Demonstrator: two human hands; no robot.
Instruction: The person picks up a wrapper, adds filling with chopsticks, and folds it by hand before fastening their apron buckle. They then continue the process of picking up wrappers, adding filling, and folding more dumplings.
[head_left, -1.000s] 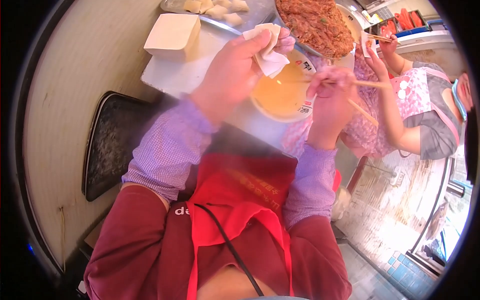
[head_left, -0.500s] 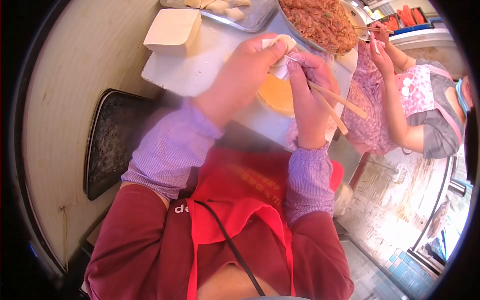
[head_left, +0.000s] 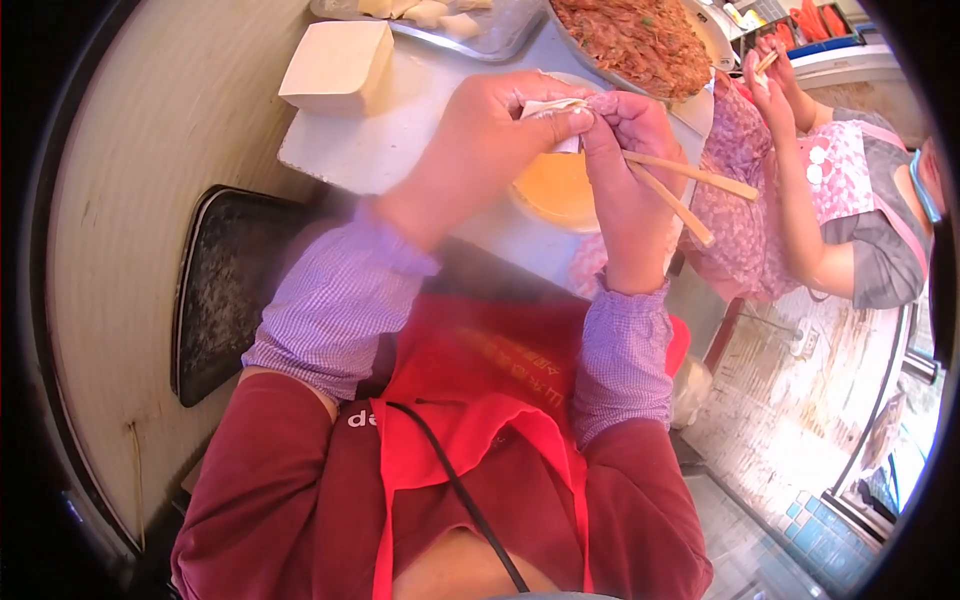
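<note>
A folded white dough wrapper is pinched between my two hands above the white table. My left hand grips its left side, with the thumb on top. At the wrapper's right edge the fingertips of my right hand press together. That same hand also holds a pair of wooden chopsticks, which stick out to the right. Beneath my hands is a round yellow-orange surface. A large bowl of reddish meat filling stands just beyond.
A white stack of square wrappers sits at the table's left corner. Behind it is a metal tray with folded dough pieces. A co-worker in a pink apron works at the right. A dark tray leans by the left wall.
The wrapper, open and upright before, is now folded flatter between my fingers. My right hand has turned slightly, swinging the chopsticks rightward. The co-worker's hands have come together, away from the bowl.
</note>
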